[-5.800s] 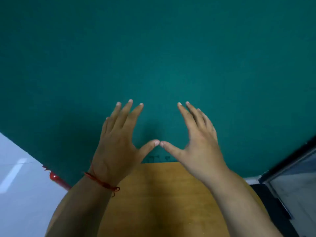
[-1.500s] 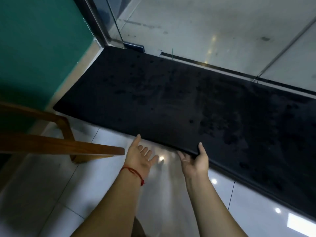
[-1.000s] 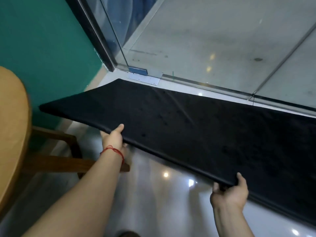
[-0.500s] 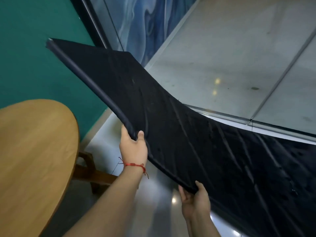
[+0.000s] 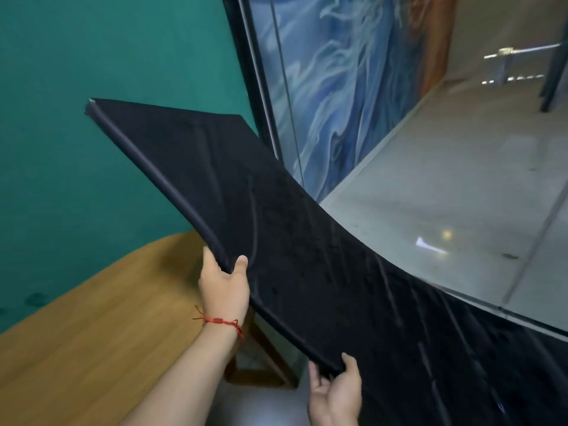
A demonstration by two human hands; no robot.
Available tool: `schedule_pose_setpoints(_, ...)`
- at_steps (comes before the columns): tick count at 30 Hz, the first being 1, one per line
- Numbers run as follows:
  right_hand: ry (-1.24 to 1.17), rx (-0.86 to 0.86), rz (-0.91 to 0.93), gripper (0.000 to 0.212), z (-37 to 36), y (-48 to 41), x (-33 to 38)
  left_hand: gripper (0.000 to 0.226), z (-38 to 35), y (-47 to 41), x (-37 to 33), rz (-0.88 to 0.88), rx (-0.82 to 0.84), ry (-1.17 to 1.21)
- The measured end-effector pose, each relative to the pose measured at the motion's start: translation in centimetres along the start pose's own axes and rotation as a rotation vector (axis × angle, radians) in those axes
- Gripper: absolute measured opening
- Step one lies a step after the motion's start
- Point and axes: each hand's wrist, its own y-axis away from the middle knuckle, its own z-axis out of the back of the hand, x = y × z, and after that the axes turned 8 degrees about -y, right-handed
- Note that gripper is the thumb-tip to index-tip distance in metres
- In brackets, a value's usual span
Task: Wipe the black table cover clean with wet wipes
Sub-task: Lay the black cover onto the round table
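Black and stiff-looking, the cover [image 5: 307, 241] hangs in the air in front of me, raised at a slant so that its far corner points up against the green wall [image 5: 92, 118] and the rest sweeps down to the lower right, bowing as it goes. My left hand [image 5: 224, 290] grips the near edge about halfway along, thumb on the top face and fingers wrapped underneath, clamped on the cover. My right hand [image 5: 335, 392] holds the same edge lower down, thumb hooked over the rim and fingers curled below it, also closed on the cover. A red string [image 5: 219, 321] circles my left wrist. Dark blotches and long creases mark the cover's surface; I think some are stains, though the blur makes it hard to be sure. The wooden table [image 5: 92, 348] lies to the lower left, beneath and beside the raised end, its top not touched by the cover. Behind the cover stands a glass door [image 5: 338, 87] in a dark frame, with a grey floor [image 5: 461, 179] showing past it.
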Motion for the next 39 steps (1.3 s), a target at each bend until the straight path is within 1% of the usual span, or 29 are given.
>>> schedule_pose_setpoints(1,0.025,0.013,-0.012,0.029,-0.2,2.4,-1.1,0.046,2.8,0.3,-1.4,-0.011,-0.03,0.004)
schedule_pose_setpoints(3,0.04,0.015,-0.009,0.029,-0.3,4.7,-2.3,0.044,5.6,0.7,-3.2,-0.035,-0.064,-0.011)
schedule_pose_setpoints(5,0.048,0.052,-0.03,0.027,-0.7,8.2,-3.7,0.048,9.2,1.1,-5.7,-0.073,-0.111,-0.012)
schedule_pose_setpoints(8,0.067,0.172,-0.071,0.029,-0.8,13.6,-5.5,0.054,15.0,1.9,-9.3,-0.122,-0.203,0.006)
schedule_pose_setpoints(11,0.109,0.285,-0.097,0.036,-1.0,18.8,-7.1,0.052,21.0,3.0,-12.6,-0.17,-0.306,0.034)
schedule_pose_setpoints(13,0.141,0.356,-0.119,0.036,-1.2,22.0,-8.1,0.052,25.1,3.9,-14.0,-0.189,-0.372,0.056)
schedule_pose_setpoints(18,0.233,0.495,-0.173,0.033,-1.2,27.0,-10.1,0.059,33.4,6.6,-14.6,-0.203,-0.54,0.115)
schedule_pose_setpoints(21,0.303,0.56,-0.205,0.034,-1.5,28.5,-11.1,0.069,36.8,9.0,-13.8,-0.193,-0.648,0.171)
schedule_pose_setpoints(23,0.365,0.597,-0.218,0.031,-1.8,29.0,-11.8,0.074,38.4,10.5,-12.9,-0.187,-0.706,0.232)
schedule_pose_setpoints(24,0.396,0.612,-0.216,0.031,-2.1,29.0,-12.1,0.076,38.9,11.2,-12.3,-0.176,-0.733,0.265)
schedule_pose_setpoints(26,0.465,0.644,-0.226,0.038,-2.8,29.2,-13.1,0.077,40.1,12.7,-10.8,-0.13,-0.801,0.324)
schedule_pose_setpoints(27,0.498,0.669,-0.231,0.041,-3.0,29.3,-13.6,0.076,40.5,13.3,-10.0,-0.098,-0.83,0.36)
schedule_pose_setpoints(29,0.56,0.71,-0.234,0.043,-3.4,29.5,-14.5,0.065,41.3,14.2,-8.2,-0.024,-0.873,0.412)
schedule_pose_setpoints(33,0.712,0.784,-0.209,0.044,-4.0,28.9,-16.0,0.058,42.1,14.9,-5.1,0.087,-0.912,0.525)
schedule_pose_setpoints(36,0.832,0.826,-0.165,0.042,-4.7,28.5,-17.2,0.067,42.1,15.7,-2.3,0.193,-0.935,0.569)
schedule_pose_setpoints(39,0.953,0.832,-0.123,0.039,-5.4,27.5,-18.3,0.058,41.5,16.4,1.3,0.335,-0.904,0.59)
